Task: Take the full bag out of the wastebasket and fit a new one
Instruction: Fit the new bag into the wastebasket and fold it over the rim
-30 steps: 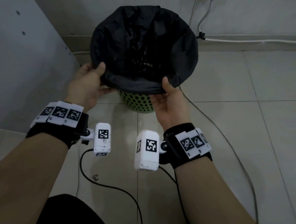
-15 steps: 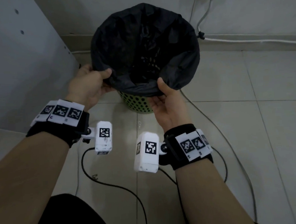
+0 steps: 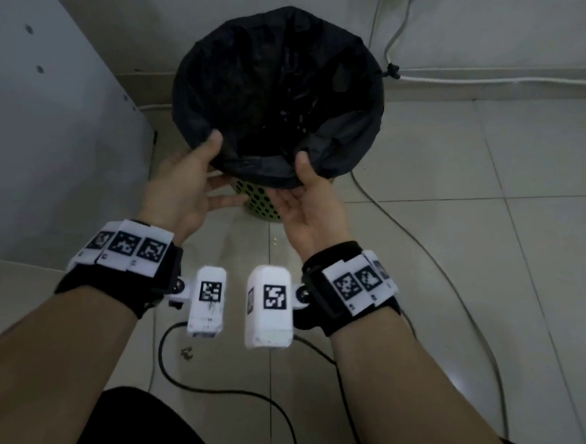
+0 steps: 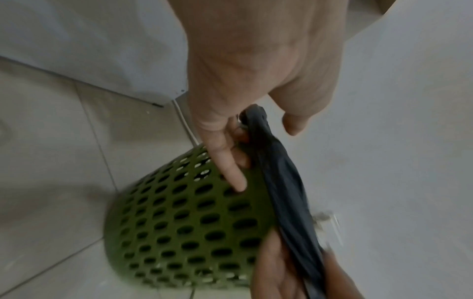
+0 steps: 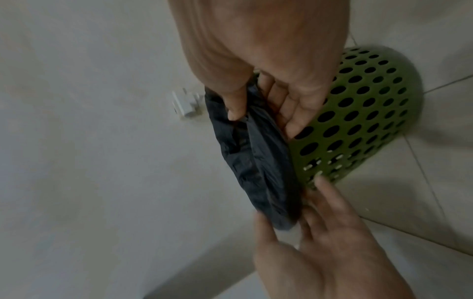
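A green perforated wastebasket (image 3: 259,203) stands on the tiled floor, lined with a black bag (image 3: 276,85) whose mouth is folded down over the rim. Both hands are at the near rim, palms up. My right hand (image 3: 296,187) pinches the fold, thumb on top and fingers under it; the right wrist view shows that pinch (image 5: 263,121) on the bag (image 5: 256,161). My left hand (image 3: 210,179) has its thumb over the fold and straight fingers below against the basket (image 4: 179,222); in the left wrist view the thumb stands slightly off the bag (image 4: 281,182).
A white cabinet panel (image 3: 39,134) rises close on the left. Grey cable (image 3: 423,248) and black cable (image 3: 226,390) trail over the floor near me. A white cord (image 3: 482,80) runs along the back wall. A small dark scrap (image 3: 187,353) lies on a tile.
Both hands have slid along the near rim toward each other, the left coming round from the left side. The bag's near fold sits more bunched between them.
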`<state>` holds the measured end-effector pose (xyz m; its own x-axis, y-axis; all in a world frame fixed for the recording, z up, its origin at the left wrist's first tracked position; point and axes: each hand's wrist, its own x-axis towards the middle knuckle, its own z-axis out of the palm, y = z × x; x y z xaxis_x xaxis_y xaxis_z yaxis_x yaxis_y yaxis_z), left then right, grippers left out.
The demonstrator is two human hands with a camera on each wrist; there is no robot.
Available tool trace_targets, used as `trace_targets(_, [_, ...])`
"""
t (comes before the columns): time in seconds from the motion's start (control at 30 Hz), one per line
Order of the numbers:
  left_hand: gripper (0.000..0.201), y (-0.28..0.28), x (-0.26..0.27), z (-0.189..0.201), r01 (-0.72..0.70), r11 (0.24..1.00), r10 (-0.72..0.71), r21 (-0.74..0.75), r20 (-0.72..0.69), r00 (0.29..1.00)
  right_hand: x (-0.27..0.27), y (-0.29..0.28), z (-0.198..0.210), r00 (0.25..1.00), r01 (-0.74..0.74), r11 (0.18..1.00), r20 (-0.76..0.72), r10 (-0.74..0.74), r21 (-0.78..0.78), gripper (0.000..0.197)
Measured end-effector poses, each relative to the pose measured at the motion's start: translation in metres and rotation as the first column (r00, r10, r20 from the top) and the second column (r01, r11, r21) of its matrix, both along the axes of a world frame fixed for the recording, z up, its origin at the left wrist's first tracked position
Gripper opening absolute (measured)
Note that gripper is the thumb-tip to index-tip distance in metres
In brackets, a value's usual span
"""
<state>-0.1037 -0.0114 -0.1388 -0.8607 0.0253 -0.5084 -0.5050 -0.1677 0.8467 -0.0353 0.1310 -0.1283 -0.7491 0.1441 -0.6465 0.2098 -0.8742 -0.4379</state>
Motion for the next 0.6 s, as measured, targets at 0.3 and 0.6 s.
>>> trace_targets(0.3, [0.023, -0.008, -0.010, -0.002, -0.016, 0.999, 0.018, 0.047, -0.036, 0.999, 0.002, -0.003, -0.015, 0.997, -0.054, 0.987, 0.063, 0.045, 0.154, 0.046])
trace_targets(0.6, [0.029, -0.006, -0.012, -0.002, -0.013, 0.998, 0.016, 0.064, -0.050, 0.999, -0.001, 0.003, -0.009, 0.999, 0.035, 0.997, 0.033, -0.038, 0.075, 0.029])
